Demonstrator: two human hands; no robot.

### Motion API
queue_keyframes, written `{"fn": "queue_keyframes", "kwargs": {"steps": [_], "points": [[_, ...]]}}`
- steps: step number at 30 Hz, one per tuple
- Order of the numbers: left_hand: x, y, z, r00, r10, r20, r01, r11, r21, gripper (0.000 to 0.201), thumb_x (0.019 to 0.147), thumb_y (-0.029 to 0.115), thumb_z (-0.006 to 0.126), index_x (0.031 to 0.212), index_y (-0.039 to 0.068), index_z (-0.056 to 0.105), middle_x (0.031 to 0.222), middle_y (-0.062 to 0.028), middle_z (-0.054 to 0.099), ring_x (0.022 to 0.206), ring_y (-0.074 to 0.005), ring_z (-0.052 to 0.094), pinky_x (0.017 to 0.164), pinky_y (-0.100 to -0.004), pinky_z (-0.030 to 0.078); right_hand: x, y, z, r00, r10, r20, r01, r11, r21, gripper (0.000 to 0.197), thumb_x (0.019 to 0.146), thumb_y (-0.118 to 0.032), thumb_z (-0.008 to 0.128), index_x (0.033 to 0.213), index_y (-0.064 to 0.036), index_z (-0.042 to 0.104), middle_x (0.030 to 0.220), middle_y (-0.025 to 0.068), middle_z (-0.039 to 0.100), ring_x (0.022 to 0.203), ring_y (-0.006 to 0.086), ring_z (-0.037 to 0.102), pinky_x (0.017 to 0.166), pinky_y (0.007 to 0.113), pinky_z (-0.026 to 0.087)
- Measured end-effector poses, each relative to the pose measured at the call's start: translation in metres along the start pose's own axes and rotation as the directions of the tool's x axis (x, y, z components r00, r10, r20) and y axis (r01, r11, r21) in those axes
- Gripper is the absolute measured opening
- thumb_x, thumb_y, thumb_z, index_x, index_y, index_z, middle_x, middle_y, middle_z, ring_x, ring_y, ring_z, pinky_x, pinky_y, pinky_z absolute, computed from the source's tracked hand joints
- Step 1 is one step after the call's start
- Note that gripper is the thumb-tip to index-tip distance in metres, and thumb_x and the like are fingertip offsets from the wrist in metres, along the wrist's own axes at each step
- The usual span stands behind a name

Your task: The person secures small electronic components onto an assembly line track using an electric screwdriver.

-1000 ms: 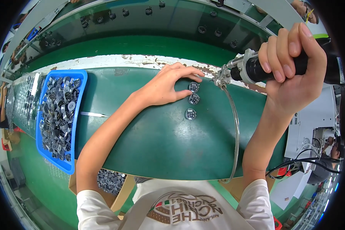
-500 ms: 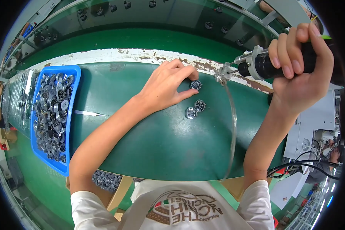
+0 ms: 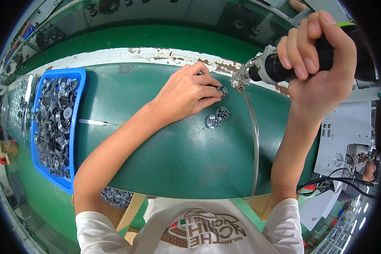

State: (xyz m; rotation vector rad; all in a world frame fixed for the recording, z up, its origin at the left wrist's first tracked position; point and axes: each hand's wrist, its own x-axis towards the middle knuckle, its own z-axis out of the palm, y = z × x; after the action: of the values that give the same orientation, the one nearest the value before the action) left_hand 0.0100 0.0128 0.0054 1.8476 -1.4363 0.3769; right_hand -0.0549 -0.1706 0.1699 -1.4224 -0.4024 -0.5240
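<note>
My left hand point(image 3: 186, 89) rests on the green work mat point(image 3: 178, 161), its thumb and fingers closed round the edge of a small round circuit-board part point(image 3: 222, 91). Just below it, a second round part point(image 3: 222, 112) and a third point(image 3: 212, 122) lie side by side, apparently touching. Raised at the upper right, my right hand point(image 3: 319, 55) is wrapped round a black electric screwdriver point(image 3: 275, 67) held nearly level. The screwdriver's metal nose point(image 3: 240, 79) points left, a short way right of the held part. From that nose hangs a clear hose point(image 3: 256, 139).
A blue tray point(image 3: 75, 127) heaped with dark round parts stands at the left. White tweezers point(image 3: 95, 122) lie beside it. Beyond the chipped white ledge point(image 3: 148, 55) runs a green line carrying several parts. Grey equipment point(image 3: 345, 127) and black cables point(image 3: 326, 181) are at the right.
My right hand has brought the screwdriver left, its nose closer to the held part. My left hand has shifted slightly right with the part, its fingers now covering more of it.
</note>
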Motion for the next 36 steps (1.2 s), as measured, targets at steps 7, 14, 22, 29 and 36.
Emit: {"fn": "queue_keyframes", "kwargs": {"steps": [7, 14, 22, 29, 36], "points": [[-0.003, -0.001, -0.001, 1.0, -0.008, -0.008, 0.009, 1.0, 0.014, 0.016, 0.075, 0.015, 0.083, 0.09, 0.012, 0.082, 0.102, 0.0031, 0.075, 0.093, -0.0206, 0.06, 0.081, -0.0357, 0.055, 0.0, 0.008, 0.004, 0.997, 0.03, 0.076, -0.032, 0.999, 0.015, 0.028, 0.101, -0.025, 0.046, 0.083, -0.0043, 0.051, 0.052, -0.0027, 0.037, 0.042, 0.0076, 0.032, 0.05, 0.026, 0.035], [-0.002, -0.001, 0.001, 1.0, -0.014, -0.014, 0.014, 1.0, 0.01, 0.015, 0.076, 0.015, 0.084, 0.09, 0.011, 0.082, 0.1, 0.0019, 0.075, 0.091, -0.0208, 0.061, 0.079, -0.0355, 0.055, -0.002, 0.015, 0.009, 0.997, 0.062, 0.046, -0.061, 0.998, -0.024, 0.029, 0.102, -0.025, 0.046, 0.082, -0.0049, 0.049, 0.053, -0.0022, 0.037, 0.043, 0.008, 0.033, 0.05, 0.026, 0.036], [-0.003, -0.001, 0.0, 1.0, -0.025, 0.005, 0.025, 1.0, 0.003, 0.015, 0.077, 0.016, 0.083, 0.091, 0.011, 0.081, 0.1, 0.0017, 0.075, 0.093, -0.0205, 0.061, 0.081, -0.0361, 0.054, -0.002, 0.016, 0.015, 0.998, 0.061, -0.013, -0.062, 0.995, -0.084, 0.029, 0.102, -0.026, 0.046, 0.083, -0.0047, 0.049, 0.053, 0.0002, 0.039, 0.044, 0.0098, 0.037, 0.052, 0.027, 0.038], [-0.003, 0.0, -0.001, 1.0, -0.03, 0.004, 0.03, 1.0, 0.006, 0.015, 0.078, 0.017, 0.083, 0.092, 0.011, 0.081, 0.101, 0.0015, 0.075, 0.094, -0.021, 0.061, 0.082, -0.0364, 0.053, -0.004, 0.005, 0.076, 0.838, 0.189, -0.511, -0.292, 0.948, -0.13, 0.031, 0.103, -0.023, 0.051, 0.078, -0.0058, 0.049, 0.046, -0.0001, 0.038, 0.034, 0.0099, 0.034, 0.039, 0.027, 0.037], [-0.003, 0.0, 0.0, 1.0, -0.027, 0.003, 0.027, 1.0, 0.004, 0.016, 0.078, 0.016, 0.083, 0.092, 0.011, 0.081, 0.099, 0.0006, 0.075, 0.094, -0.0216, 0.061, 0.082, -0.0366, 0.053, 0.0, 0.013, 0.065, 0.895, 0.094, -0.437, -0.21, 0.952, -0.225, 0.035, 0.107, -0.027, 0.053, 0.079, -0.0067, 0.049, 0.045, -0.0003, 0.038, 0.032, 0.0094, 0.034, 0.037, 0.025, 0.036]]}}
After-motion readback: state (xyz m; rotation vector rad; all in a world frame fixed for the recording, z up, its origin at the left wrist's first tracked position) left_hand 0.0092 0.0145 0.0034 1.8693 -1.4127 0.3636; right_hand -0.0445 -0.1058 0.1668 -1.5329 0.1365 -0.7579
